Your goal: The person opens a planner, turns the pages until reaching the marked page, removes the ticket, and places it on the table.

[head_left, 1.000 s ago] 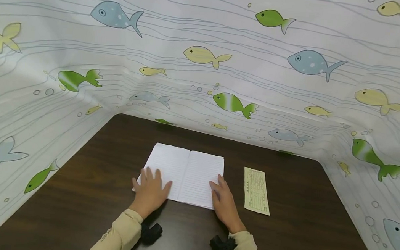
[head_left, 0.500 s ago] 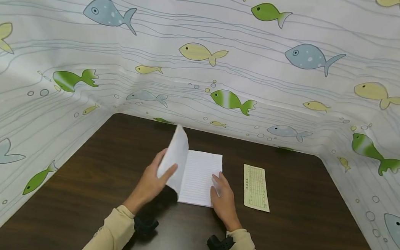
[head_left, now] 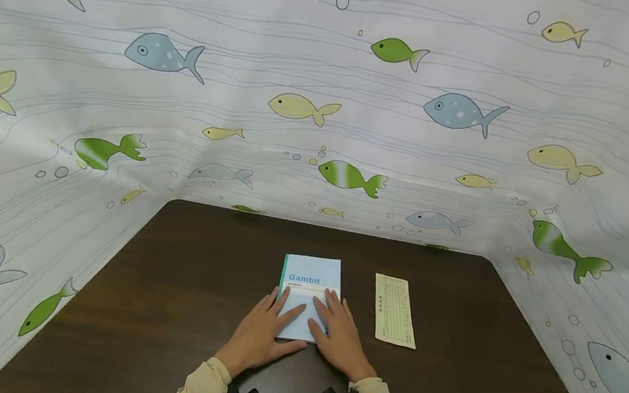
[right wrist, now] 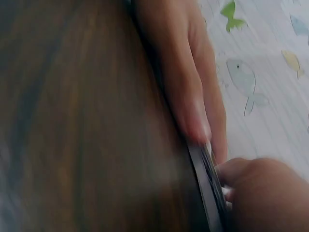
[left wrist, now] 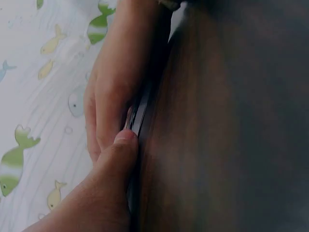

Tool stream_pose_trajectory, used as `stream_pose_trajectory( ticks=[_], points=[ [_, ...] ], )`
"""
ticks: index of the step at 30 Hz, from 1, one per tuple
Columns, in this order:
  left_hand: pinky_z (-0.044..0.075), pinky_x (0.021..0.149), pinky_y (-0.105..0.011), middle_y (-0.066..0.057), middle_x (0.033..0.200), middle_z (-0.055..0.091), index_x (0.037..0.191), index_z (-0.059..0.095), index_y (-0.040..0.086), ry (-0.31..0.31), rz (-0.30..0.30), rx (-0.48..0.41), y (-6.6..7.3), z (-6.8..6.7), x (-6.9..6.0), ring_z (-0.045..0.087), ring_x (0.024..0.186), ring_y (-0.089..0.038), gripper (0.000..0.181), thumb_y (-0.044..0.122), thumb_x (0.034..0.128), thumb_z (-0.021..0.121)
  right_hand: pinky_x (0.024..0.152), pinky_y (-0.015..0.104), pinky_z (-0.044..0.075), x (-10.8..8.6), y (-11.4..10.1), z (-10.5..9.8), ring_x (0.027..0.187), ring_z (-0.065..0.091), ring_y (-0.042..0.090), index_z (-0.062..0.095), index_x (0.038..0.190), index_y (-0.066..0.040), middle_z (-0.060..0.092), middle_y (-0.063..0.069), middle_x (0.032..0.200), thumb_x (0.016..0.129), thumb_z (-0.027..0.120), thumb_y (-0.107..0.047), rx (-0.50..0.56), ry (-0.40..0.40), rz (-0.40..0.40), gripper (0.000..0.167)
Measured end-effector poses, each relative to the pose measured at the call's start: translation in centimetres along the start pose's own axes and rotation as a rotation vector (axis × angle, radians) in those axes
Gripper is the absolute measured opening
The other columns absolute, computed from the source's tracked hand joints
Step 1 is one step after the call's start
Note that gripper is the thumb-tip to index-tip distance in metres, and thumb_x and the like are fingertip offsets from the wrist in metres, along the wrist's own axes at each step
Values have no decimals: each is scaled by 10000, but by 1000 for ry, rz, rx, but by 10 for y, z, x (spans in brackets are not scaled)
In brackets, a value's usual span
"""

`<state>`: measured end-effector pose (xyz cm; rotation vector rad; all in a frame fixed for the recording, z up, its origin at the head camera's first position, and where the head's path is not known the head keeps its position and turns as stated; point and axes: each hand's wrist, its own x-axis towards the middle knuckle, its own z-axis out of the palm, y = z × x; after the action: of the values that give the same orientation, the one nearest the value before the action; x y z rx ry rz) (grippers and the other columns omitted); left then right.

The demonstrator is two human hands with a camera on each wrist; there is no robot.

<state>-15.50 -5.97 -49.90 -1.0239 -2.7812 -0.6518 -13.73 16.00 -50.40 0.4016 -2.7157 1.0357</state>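
A closed notebook (head_left: pixel 312 270), its pale blue cover printed "Gambit" and its spine edged green on the left, lies flat on the dark table. My left hand (head_left: pixel 263 331) rests with spread, straight fingers over its lower left part, the thumb at its near edge. On the lower right of the cover lies my right hand (head_left: pixel 341 336), fingers also extended. The left wrist view shows the notebook's thin edge (left wrist: pixel 139 113) beside the thumb; in the right wrist view that edge (right wrist: pixel 205 179) runs below the fingers.
A pale yellow printed slip (head_left: pixel 396 311) lies on the table (head_left: pixel 196 273) to the right of the notebook. White fabric walls (head_left: pixel 238 23) with drawn fish rise along the table's back and both sides.
The notebook was open with lined pages showing, and my left hand lifted its left half. That half has swung over to the right, so the notebook is now closed under both hands.
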Motion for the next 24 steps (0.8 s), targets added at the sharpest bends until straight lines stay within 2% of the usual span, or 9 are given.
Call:
stream_pose_trajectory(
  ticks=[2, 6, 8, 12, 17, 19, 24],
  points=[
    [319, 1186, -619, -227, 1640, 331, 1550, 515, 225, -13, -22, 20, 1, 6, -3, 297, 1509, -457, 799, 744, 943, 526, 1235, 631, 171, -10, -1, 4, 1527, 285, 418, 560, 1474, -6, 371, 250, 1612, 1082, 507, -368, -101, -56, -19, 536],
    [310, 1201, -592, -216, 1640, 337, 1548, 518, 229, -3, -42, 27, 3, 9, -3, 304, 1513, -432, 837, 776, 915, 535, 1238, 617, 183, -13, -2, 5, 1530, 280, 412, 554, 1486, -22, 361, 252, 1617, 1089, 484, -379, -150, -66, -24, 538],
    [293, 1215, -575, -204, 1644, 336, 1550, 515, 227, 16, -42, 33, 1, 5, 0, 296, 1521, -415, 829, 758, 914, 558, 1243, 605, 181, -7, -4, 3, 1535, 276, 401, 553, 1489, -31, 361, 245, 1620, 1088, 485, -380, -150, -46, -36, 537],
    [267, 1226, -577, -193, 1656, 317, 1560, 500, 210, 14, -36, 10, -6, -3, 4, 276, 1530, -412, 827, 725, 919, 591, 1253, 591, 165, 1, -6, 4, 1544, 259, 389, 549, 1493, -31, 351, 240, 1626, 1085, 490, -373, -138, -38, -40, 535],
    [268, 1224, -583, -186, 1662, 309, 1563, 493, 185, -15, -36, -25, -12, -8, 7, 277, 1528, -422, 825, 687, 921, 627, 1233, 627, 197, 11, -7, -4, 1532, 264, 431, 507, 1504, 24, 345, 277, 1615, 1092, 488, -361, -89, -94, -33, 564],
    [257, 1230, -578, -179, 1668, 299, 1574, 473, 181, -50, -48, -23, -14, -10, 10, 266, 1534, -418, 834, 679, 924, 630, 1218, 644, 223, 19, -9, -11, 1524, 270, 447, 473, 1516, 48, 340, 294, 1611, 1096, 489, -352, -94, -120, -31, 580],
    [174, 1225, -661, -185, 1671, 288, 1600, 415, 137, -204, -107, -48, -12, -25, 9, 242, 1542, -424, 909, 693, 914, 630, 1205, 677, 216, 28, -14, -28, 1523, 275, 448, 418, 1546, 53, 329, 291, 1618, 1095, 493, -365, -179, -127, 6, 620]
  ],
)
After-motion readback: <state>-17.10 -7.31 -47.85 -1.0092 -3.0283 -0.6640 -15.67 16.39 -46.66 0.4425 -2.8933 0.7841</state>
